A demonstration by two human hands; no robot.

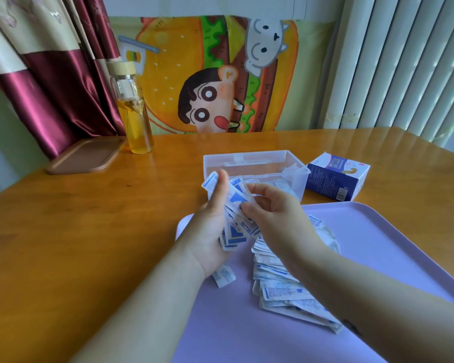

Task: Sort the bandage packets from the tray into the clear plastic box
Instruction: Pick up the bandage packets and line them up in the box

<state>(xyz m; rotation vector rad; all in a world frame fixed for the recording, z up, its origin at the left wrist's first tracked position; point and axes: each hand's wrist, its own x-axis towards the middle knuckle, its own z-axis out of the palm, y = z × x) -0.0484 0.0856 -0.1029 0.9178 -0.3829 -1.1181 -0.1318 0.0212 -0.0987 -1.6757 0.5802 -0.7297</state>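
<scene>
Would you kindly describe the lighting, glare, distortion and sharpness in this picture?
Head view: daylight enters through the vertical blinds, leaving a soft sheen on the wooden table; wide-angle distortion bows its edges; print on the bandage packets in the left hand is slightly soft.

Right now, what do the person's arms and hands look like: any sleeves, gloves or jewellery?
Both forearms are bare as far as the picture shows: no sleeves, no gloves. The left hand and right hand show no rings, and neither wrist has a watch or bracelet. A small dark mark sits on the right forearm.
</scene>
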